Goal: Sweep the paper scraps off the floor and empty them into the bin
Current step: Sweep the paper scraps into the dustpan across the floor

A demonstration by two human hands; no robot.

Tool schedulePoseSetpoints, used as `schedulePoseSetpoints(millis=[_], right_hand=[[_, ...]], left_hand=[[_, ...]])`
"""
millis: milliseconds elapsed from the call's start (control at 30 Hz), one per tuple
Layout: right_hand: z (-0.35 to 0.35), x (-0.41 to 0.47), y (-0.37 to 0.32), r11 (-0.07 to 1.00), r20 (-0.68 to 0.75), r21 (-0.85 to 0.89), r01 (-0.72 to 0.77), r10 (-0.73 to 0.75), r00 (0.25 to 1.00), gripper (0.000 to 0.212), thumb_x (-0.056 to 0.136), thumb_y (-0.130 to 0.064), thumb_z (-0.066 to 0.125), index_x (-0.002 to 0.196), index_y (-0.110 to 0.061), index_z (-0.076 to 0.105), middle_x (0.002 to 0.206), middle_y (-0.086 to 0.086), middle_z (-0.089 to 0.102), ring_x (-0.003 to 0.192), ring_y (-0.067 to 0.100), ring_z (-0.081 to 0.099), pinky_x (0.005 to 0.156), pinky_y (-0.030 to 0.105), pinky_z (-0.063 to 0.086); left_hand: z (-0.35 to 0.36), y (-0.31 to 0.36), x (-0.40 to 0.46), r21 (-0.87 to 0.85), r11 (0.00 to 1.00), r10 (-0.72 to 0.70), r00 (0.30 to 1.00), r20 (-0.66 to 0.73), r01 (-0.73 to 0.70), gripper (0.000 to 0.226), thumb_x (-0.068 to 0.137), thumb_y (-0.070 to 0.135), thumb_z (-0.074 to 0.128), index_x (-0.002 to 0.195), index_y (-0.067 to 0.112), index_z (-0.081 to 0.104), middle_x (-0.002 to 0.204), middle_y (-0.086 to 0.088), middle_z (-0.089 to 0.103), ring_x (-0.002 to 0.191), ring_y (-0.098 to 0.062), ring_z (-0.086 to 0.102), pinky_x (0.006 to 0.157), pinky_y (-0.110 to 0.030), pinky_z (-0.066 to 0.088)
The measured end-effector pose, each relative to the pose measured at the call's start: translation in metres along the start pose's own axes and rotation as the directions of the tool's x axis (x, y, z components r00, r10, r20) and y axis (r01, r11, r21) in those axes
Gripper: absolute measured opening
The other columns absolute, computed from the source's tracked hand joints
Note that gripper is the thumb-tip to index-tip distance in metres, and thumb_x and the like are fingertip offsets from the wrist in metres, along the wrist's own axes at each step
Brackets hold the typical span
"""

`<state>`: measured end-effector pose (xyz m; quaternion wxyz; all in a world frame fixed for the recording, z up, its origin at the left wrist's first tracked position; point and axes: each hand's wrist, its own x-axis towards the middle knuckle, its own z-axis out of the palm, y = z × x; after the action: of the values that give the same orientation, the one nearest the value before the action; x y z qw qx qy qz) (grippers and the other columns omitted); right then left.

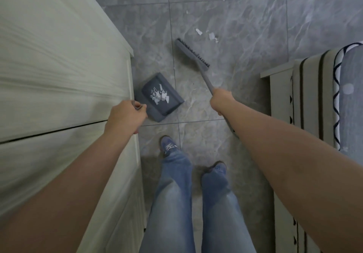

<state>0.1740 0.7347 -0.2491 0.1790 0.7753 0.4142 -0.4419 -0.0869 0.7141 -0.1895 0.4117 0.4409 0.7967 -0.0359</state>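
On floor, broom (193, 55) head points up-left; right hand (221, 101) grips handle; left hand (125, 116) seemingly grips dustpan (159, 97).

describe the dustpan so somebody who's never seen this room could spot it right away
Start at the tall pale green wooden cabinet on the left and look at the grey marbled tile floor by its corner. There sits the dark grey plastic dustpan, its handle gripped by the left hand. Unlike the grey long-handled broom held by the right hand, it holds a small heap of white paper scraps.
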Motion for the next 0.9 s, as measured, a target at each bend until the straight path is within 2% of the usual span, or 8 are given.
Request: schedulePoseSetpoints(millis=[67, 200, 300, 433, 600, 700, 800, 900], right_hand=[[0.011, 0.002, -0.020, 1.000, 0.077, 0.015, -0.010, 0.008, 0.997, 0.038, 0.094, 0.001, 0.049, 0.131, 0.003, 0.047, 0.110, 0.021, 0.060, 0.081, 0.031, 0.063, 0.056, 0.037, 0.055], [0.039, -0.018, -0.029, 0.993, 0.252, 0.116, -0.028, -0.002, 0.968, 0.043, 0.090, 0.001, 0.054, 0.133, -0.002, 0.053, 0.094, 0.016, 0.064, 0.074, 0.026, 0.062, 0.064, 0.036, 0.058], [0.050, -0.044, -0.015, 0.969, 0.194, 0.248, -0.004, -0.046, 0.980, 0.039, 0.100, -0.013, 0.040, 0.138, -0.016, 0.049, 0.082, 0.012, 0.058, 0.062, 0.023, 0.058, 0.045, 0.029, 0.049], [0.045, -0.057, 0.001, 0.972, 0.043, 0.234, 0.013, -0.023, 0.999, 0.046, 0.102, -0.018, 0.035, 0.147, -0.024, 0.040, 0.104, 0.017, 0.063, 0.070, 0.029, 0.061, 0.044, 0.023, 0.046], [0.037, -0.019, -0.013, 0.988, 0.092, 0.145, -0.049, 0.036, 0.995, 0.034, 0.092, -0.008, 0.047, 0.125, -0.011, 0.050, 0.115, 0.023, 0.061, 0.092, 0.037, 0.062, 0.064, 0.034, 0.051], [0.048, -0.002, -0.015, 0.999, 0.240, -0.030, -0.034, 0.041, 0.970, 0.056, 0.066, -0.002, 0.072, 0.117, -0.017, 0.054, 0.115, 0.019, 0.061, 0.102, 0.040, 0.060, 0.078, 0.045, 0.056], [0.042, -0.023, -0.019, 0.991, 0.253, 0.108, 0.079, -0.104, 0.962, 0.024, 0.092, -0.006, 0.052, 0.116, -0.006, 0.057, 0.085, 0.010, 0.054, 0.087, 0.024, 0.052, 0.088, 0.043, 0.052], [0.028, -0.024, -0.013, 0.981, 0.104, 0.156, 0.115, -0.132, 0.986, 0.036, 0.098, -0.025, 0.038, 0.128, -0.016, 0.055, 0.102, 0.011, 0.061, 0.093, 0.028, 0.060, 0.087, 0.042, 0.053]], left_hand=[[-0.002, -0.001, 0.010, 0.009, 1.000, 0.012, 1.000, -0.001, -0.012, 0.028, 0.087, 0.037, 0.055, 0.079, 0.019, 0.074, 0.066, -0.008, 0.066, 0.055, -0.030, 0.064, 0.065, -0.041, 0.062], [-0.014, 0.004, 0.026, 0.024, 0.999, 0.035, 0.999, 0.017, -0.035, 0.033, 0.076, 0.044, 0.048, 0.080, 0.024, 0.074, 0.080, -0.006, 0.073, 0.074, -0.034, 0.069, 0.070, -0.048, 0.061], [-0.026, 0.004, 0.032, 0.008, 1.000, 0.017, 1.000, 0.025, -0.017, 0.036, 0.072, 0.045, 0.046, 0.084, 0.027, 0.075, 0.084, -0.003, 0.074, 0.077, -0.035, 0.069, 0.071, -0.050, 0.061], [-0.030, 0.008, 0.032, -0.002, 1.000, 0.028, 0.998, 0.048, -0.028, 0.034, 0.074, 0.044, 0.047, 0.078, 0.023, 0.073, 0.082, -0.006, 0.073, 0.076, -0.035, 0.068, 0.069, -0.049, 0.061], [-0.031, 0.014, 0.031, 0.020, 0.999, 0.039, 0.998, 0.041, -0.040, 0.032, 0.086, 0.042, 0.052, 0.075, 0.020, 0.071, 0.077, -0.009, 0.071, 0.072, -0.036, 0.068, 0.068, -0.048, 0.061], [-0.033, 0.015, 0.032, 0.024, 0.999, 0.030, 0.999, 0.034, -0.031, 0.032, 0.090, 0.039, 0.055, 0.073, 0.016, 0.070, 0.075, -0.010, 0.070, 0.070, -0.036, 0.068, 0.066, -0.048, 0.061], [-0.039, 0.014, 0.038, 0.030, 0.999, 0.011, 0.999, 0.046, -0.013, 0.033, 0.090, 0.043, 0.055, 0.075, 0.018, 0.070, 0.073, -0.009, 0.071, 0.067, -0.033, 0.068, 0.066, -0.046, 0.061], [-0.045, 0.027, 0.047, -0.014, 1.000, -0.026, 0.999, 0.035, 0.027, 0.035, 0.088, 0.047, 0.057, 0.074, 0.018, 0.071, 0.069, -0.011, 0.070, 0.063, -0.032, 0.068, 0.063, -0.042, 0.061]])
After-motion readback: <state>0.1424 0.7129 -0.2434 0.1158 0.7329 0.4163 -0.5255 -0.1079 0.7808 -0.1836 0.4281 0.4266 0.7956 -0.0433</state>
